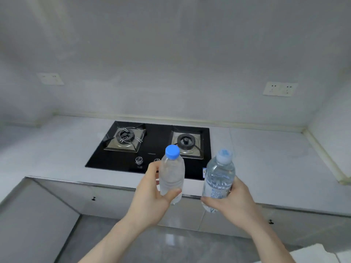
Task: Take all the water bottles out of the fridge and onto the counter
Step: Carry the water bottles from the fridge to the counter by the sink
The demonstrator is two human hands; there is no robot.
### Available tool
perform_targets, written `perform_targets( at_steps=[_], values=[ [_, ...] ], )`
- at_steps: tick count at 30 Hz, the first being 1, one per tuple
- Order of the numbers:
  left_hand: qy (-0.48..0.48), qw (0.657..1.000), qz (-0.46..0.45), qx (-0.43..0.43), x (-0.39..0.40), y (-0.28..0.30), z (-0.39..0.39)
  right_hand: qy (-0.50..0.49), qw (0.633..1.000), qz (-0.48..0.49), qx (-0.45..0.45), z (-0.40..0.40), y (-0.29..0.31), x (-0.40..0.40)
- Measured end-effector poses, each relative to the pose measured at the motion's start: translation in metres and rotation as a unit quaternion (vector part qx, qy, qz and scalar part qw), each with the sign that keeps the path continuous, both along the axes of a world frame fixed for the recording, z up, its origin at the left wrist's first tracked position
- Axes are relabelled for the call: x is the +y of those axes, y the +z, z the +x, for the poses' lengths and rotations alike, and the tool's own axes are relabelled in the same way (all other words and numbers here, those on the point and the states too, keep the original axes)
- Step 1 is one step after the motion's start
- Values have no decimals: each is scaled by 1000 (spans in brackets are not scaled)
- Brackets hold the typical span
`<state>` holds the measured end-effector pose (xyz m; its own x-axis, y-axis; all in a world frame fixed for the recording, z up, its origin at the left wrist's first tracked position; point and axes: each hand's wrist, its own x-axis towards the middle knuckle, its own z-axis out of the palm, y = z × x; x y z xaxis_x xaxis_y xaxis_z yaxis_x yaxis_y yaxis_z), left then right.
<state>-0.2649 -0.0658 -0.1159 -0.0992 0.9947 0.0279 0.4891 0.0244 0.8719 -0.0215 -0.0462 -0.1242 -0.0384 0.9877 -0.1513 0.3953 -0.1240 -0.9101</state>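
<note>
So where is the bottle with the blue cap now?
In the head view the blue-capped bottle is upright in the left hand, above the counter's front edge, before the stove, left of the other bottle.

the worktop (266, 158) was a pale grey-white with faint marbling, edged along its front by a thin silvery strip. set into it, toward the back edge, the hob (152, 145) was glossy black with two steel-grey burner trays and dark burner rings. the bottle in the left hand (171, 173) was clear and unlabelled under a bright blue cap (172, 151). the bottle in the right hand (218, 179) was clear with a bluish tint and light blue lettering, its cap (224, 156) pale whitish with a blue mark on top. the wall (171, 63) was flat light grey, with two cream-white sockets (280, 89). the cabinet fronts (66, 198) were pale grey with small black knobs.
</note>
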Motion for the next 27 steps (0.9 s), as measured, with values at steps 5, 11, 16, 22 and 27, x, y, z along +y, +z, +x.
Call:
perform_targets(
  at_steps=[5, 11, 16, 22, 27],
  values=[
    [50, 999, 6, -8, -29, 4, -99, 68, 997, 20, -2, -102, 9, -1],
    [107, 994, 2, -11, -63, 6, -199, 140, 989, 46, 3, -212, 11, -7],
    [176, 984, 2, -18, -93, 3, -266, 190, 980, 53, -4, -291, 14, -6],
    [265, 964, 3, -35, -125, 2, -332, 279, 958, 65, -2, -380, 20, 3],
    [334, 942, 8, -33, -137, 3, -382, 345, 937, 50, 18, -454, 18, 17]
  ],
)
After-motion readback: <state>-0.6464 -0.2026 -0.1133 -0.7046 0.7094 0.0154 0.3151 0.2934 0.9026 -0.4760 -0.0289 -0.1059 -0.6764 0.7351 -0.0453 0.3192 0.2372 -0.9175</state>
